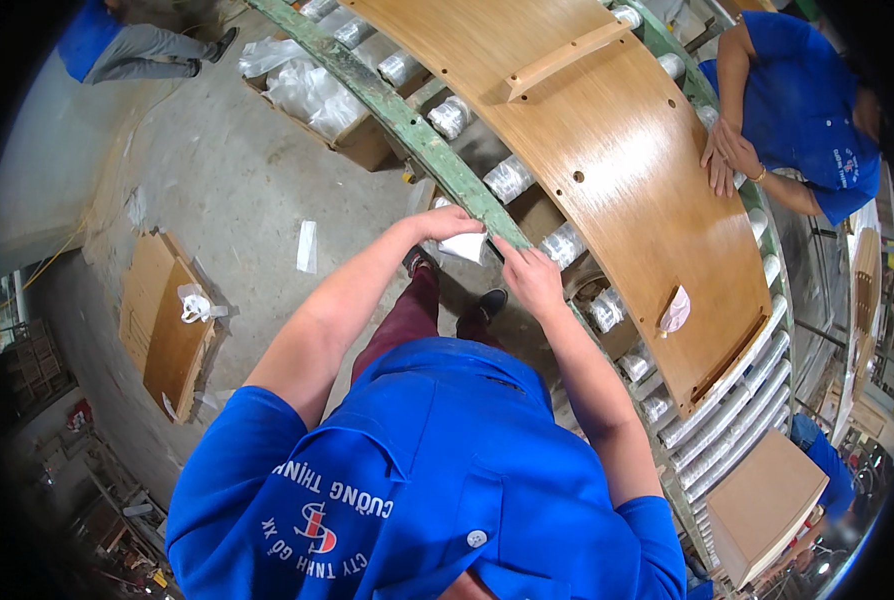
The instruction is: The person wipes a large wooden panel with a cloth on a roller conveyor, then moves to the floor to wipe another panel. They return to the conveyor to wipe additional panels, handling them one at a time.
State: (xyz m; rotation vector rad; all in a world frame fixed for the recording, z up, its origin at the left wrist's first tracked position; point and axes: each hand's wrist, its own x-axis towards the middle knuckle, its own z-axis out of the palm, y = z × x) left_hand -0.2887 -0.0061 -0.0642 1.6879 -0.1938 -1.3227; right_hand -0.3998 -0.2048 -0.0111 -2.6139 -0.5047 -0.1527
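My left hand [447, 222] is closed at the near edge of a green metal rail [437, 160], with a folded white sheet [464, 246] hanging under its fingers. Close beside it, my right hand [533, 278] is closed too, its fingertips at the same rail edge near the sheet's corner. Whatever those right fingertips pinch is hidden. Beyond the rail, a large varnished wooden panel [607, 200] lies on the conveyor rollers. A wooden strip [570, 60] crosses its far part, and a crumpled pale pink piece [675, 310] rests near its lower end.
Opposite me, a co-worker in blue [802, 110] rests both hands on the panel's edge. A cardboard box [342, 140] of clear plastic stands left of the rail. Wooden boards [172, 320] lie on the floor at left. A brown board stack [767, 500] sits lower right.
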